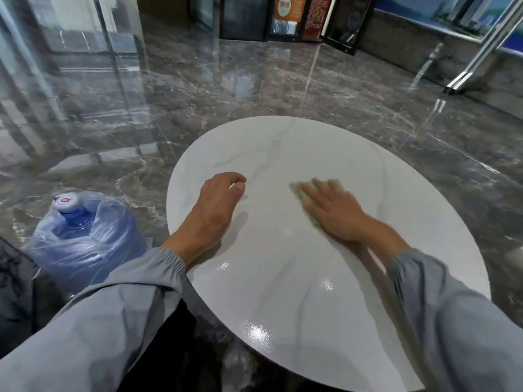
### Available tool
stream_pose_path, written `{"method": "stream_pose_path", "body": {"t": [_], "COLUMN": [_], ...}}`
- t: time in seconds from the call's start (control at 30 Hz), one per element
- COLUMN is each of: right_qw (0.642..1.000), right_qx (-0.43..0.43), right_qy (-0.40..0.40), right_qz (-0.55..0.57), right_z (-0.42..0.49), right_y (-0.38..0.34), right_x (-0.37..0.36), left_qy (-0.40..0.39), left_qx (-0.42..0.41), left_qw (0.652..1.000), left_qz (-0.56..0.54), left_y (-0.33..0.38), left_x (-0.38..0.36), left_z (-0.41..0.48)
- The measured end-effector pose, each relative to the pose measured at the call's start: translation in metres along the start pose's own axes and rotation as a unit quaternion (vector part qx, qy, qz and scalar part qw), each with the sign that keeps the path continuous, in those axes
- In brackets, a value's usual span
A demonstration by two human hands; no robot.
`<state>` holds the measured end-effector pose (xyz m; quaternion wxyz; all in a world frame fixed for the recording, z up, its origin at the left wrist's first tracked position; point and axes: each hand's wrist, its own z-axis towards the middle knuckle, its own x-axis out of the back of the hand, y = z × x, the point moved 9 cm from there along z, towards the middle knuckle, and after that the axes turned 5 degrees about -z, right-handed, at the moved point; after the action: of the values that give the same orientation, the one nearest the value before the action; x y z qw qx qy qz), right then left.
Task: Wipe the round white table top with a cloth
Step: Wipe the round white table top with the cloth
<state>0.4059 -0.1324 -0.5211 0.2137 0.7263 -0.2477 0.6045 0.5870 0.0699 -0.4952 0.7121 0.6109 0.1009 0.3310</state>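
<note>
Round white table top (283, 278), glossy with faint grey veining, fills the lower centre of my head view; its near edge runs under both of my arms. A pale green cloth (300, 193) lies flat on the far middle of the top, blurred by motion, with only its left edge and a far corner showing. My right hand (336, 210) lies palm-down on the cloth, fingers straight, close together and pressing it onto the surface rather than gripping it. My left hand (216, 205) is on the table's left part, well apart from the cloth; its fingers are loosely curled, with the thumb tip near the forefinger, and it holds nothing. I cannot tell whether its fingertips touch the top. Both forearms wear grey sleeves (93, 321) with gathered cuffs. On the dark marble floor (254, 89), just beside the table's left edge, stands a blue water jug (82, 236) wrapped in clear plastic. Framed display boards (294, 18) stand against the far wall, and a metal frame (481, 52) leans at the upper right.
</note>
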Motion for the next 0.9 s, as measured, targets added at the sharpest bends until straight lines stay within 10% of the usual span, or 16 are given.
{"method": "stream_pose_path", "body": {"t": [0.1,0.33,0.47,0.73,0.9], "right_qw": [0.997,0.965,0.952,0.999,0.998], "right_qx": [-0.068,0.262,0.304,-0.036,0.059], "right_qy": [-0.010,0.016,0.009,-0.001,-0.022], "right_qz": [0.029,-0.005,0.020,0.031,-0.003], "right_z": [0.019,-0.150,-0.173,0.027,-0.002], "right_y": [0.012,-0.180,-0.181,-0.029,-0.115], "right_x": [0.002,-0.030,-0.026,0.004,-0.010], "left_qy": [0.011,0.025,0.014,0.032,0.078], "left_qx": [0.000,0.003,-0.003,0.003,-0.001], "left_qw": [1.000,0.999,0.999,0.997,0.990], "left_qz": [-0.006,-0.043,-0.044,-0.077,-0.114], "left_y": [-0.002,-0.007,-0.009,-0.005,-0.003], "left_x": [0.002,0.005,0.004,0.007,0.016], "left_z": [0.000,0.004,0.005,0.003,0.001]}}
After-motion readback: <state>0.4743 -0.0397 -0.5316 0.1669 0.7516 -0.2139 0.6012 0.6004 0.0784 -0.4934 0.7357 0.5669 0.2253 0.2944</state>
